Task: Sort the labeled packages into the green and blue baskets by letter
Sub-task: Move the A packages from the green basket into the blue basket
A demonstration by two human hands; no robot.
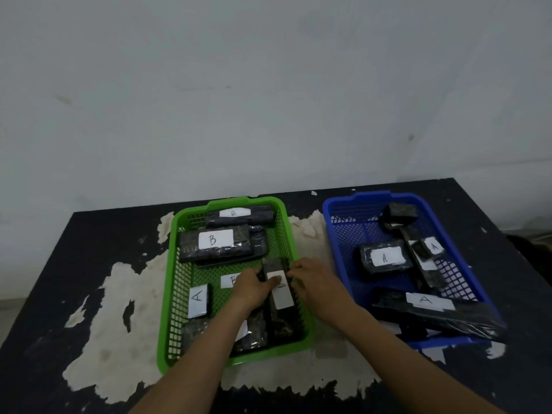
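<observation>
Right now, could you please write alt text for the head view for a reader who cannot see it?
The left hand and right hand hold a long black package over the green basket, among B packages and one A package. The blue basket beside it holds A packages.

Baskets: two. Green basket [174,294], with the blue basket [358,209] at its 3 o'clock.
Hands: two, left hand [254,289] and right hand [313,282].
Black wrapped packages [215,252]: about seven in green, counting the held package [282,297]. At least five in blue; the stacks hide some.
Readable labels: three B, all in green. Four A, one at green's 9 o'clock and three in blue.
</observation>
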